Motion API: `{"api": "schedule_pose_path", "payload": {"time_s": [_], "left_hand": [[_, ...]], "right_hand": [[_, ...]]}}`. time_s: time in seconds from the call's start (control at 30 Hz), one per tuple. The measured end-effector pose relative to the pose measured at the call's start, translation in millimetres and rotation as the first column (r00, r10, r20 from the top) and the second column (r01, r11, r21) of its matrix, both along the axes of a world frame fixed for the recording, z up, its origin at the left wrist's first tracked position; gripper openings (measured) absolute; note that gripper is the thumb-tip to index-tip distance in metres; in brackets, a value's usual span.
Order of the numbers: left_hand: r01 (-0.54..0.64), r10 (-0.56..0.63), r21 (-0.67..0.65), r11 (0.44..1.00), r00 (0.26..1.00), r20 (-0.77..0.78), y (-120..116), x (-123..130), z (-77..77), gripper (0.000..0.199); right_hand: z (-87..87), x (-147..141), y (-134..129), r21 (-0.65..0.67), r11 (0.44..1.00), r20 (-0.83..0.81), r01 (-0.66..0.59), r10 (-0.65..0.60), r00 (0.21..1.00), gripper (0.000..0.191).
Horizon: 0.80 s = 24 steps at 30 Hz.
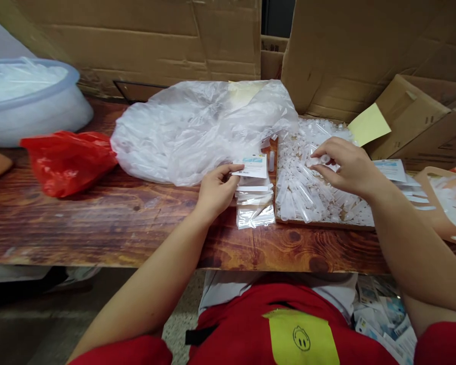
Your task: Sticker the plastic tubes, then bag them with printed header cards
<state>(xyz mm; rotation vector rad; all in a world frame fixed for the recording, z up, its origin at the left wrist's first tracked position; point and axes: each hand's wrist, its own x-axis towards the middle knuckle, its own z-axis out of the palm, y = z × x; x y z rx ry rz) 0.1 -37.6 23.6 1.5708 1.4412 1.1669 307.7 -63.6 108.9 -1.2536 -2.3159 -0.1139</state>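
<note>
My left hand [218, 190] pinches the edge of a printed card [254, 166] at the top of a stack of clear plastic bags [255, 215] on the table. Over a shallow cardboard tray [327, 224] full of small translucent plastic tubes [304, 190], my right hand [344, 165] has its thumb and fingertips closed around a small translucent plastic piece [325, 159]. A round end of that piece shows between the fingers; the rest is hidden. One loose tube [271, 161] lies between the stack and the tray.
A large clear plastic bag [182, 134] and a red bag [68, 162] lie left. A white tub [34, 116] stands far left. At right are more carded bags [393, 171], an orange container [437, 203] and a cardboard box [414, 111]. Cardboard walls [155, 40] rise behind.
</note>
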Motion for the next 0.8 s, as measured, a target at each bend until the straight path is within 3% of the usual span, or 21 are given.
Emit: {"api": "schedule_pose_path", "payload": {"time_s": [0.17, 0.27, 0.43, 0.63, 0.73, 0.8], "left_hand": [[0.003, -0.002, -0.025, 1.0, 0.998, 0.057, -4, 8, 2.4, 0.037], [0.028, -0.009, -0.093, 0.995, 0.98, 0.2, -9, 16, 1.9, 0.032], [0.099, -0.021, -0.162, 0.982, 0.905, 0.426, -16, 28, 0.9, 0.027], [0.174, -0.009, -0.222, 0.959, 0.806, 0.592, -21, 31, 10.1, 0.03], [0.193, -0.023, -0.202, 0.96, 0.774, 0.633, -21, 31, 12.0, 0.033], [0.197, -0.028, -0.187, 0.962, 0.756, 0.653, -21, 31, 11.9, 0.037]], "right_hand": [[-3.3, -40, -32, 0.276, 0.936, -0.089, -0.217, 0.25, 0.964, 0.022], [-13.0, -66, -38, 0.309, 0.891, -0.117, -0.332, 0.382, 0.917, 0.031], [-33.1, -92, -29, 0.349, 0.812, -0.064, -0.469, 0.519, 0.852, 0.025], [-48.5, -101, -14, 0.304, 0.857, 0.02, -0.417, 0.432, 0.902, 0.015], [-45.8, -97, -10, 0.172, 0.9, -0.059, -0.4, 0.415, 0.908, 0.018], [-40.1, -89, -9, 0.098, 0.929, -0.147, -0.357, 0.368, 0.918, 0.032]]}}
